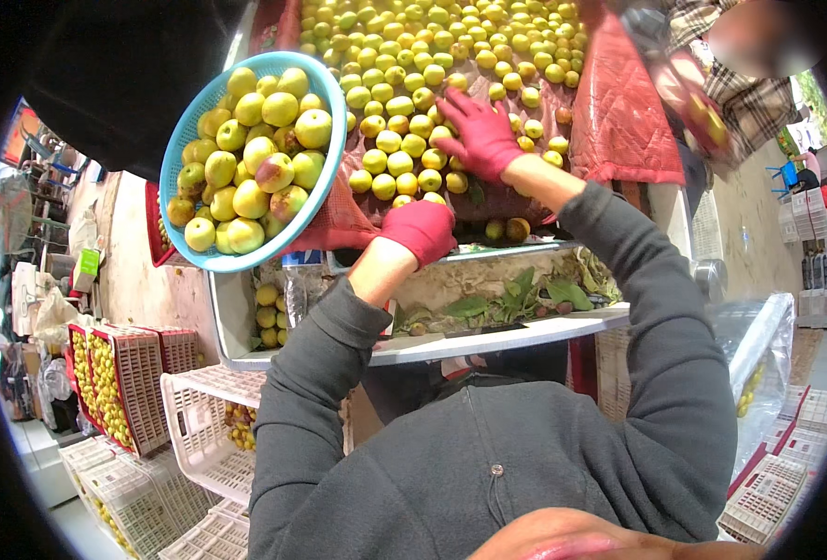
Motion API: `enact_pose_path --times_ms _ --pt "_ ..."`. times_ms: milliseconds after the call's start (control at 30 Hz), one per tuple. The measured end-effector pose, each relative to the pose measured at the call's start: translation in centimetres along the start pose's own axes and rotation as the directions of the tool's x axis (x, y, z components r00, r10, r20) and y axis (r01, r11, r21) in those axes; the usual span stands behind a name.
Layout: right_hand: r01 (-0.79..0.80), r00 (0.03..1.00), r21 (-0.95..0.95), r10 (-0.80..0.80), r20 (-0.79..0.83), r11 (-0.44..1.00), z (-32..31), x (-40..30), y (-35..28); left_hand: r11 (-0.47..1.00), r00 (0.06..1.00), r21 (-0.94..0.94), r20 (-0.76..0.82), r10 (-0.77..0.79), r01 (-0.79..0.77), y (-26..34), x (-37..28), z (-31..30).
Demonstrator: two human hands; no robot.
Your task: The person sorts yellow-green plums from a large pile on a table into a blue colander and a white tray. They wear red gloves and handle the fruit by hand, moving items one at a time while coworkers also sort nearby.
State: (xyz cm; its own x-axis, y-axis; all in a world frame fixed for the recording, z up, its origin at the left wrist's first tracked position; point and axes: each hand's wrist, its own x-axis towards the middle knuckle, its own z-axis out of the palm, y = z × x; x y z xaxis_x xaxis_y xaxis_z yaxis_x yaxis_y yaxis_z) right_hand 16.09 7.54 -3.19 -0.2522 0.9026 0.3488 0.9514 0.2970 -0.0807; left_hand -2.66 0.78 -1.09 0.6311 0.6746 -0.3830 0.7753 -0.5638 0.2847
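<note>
Many round, yellow-green, jujube-like fruits (399, 164) lie on a sloping red quilted cloth (623, 119) in front of me. Over them my right hand (482, 134), in a red glove, reaches out with its fingers spread, touching fruits at the fingertips. My left hand (419, 229), gloved the same way, is at the near edge of the fruits. Its fingers are mostly hidden from view, so whether it holds a fruit cannot be told. To the left of it, a light-blue plastic basket (340, 126) is tilted and heaped with larger-looking fruits, some with brown patches.
Below the cloth, a pale trough (427, 280) holds leaves, a clear plastic bottle (296, 287) and a few fruits. White plastic crates (203, 413) stand at lower left, near red-rimmed crates (130, 385) of fruit. A person in a plaid sleeve (749, 98) works at upper right.
</note>
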Motion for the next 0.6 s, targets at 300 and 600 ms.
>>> enact_pose_path --times_ms 300,600 --pt "0.442 0.891 0.226 -0.397 -0.219 0.868 1.7 7.4 -9.5 0.999 0.999 0.01 -0.01 -0.033 0.033 0.1 0.1 0.2" --pt "0.03 0.981 0.025 -0.034 0.191 0.999 2.1 13.4 -7.5 0.999 0.998 -0.032 -0.058 -0.028 0.027 -0.2 0.2 0.6"
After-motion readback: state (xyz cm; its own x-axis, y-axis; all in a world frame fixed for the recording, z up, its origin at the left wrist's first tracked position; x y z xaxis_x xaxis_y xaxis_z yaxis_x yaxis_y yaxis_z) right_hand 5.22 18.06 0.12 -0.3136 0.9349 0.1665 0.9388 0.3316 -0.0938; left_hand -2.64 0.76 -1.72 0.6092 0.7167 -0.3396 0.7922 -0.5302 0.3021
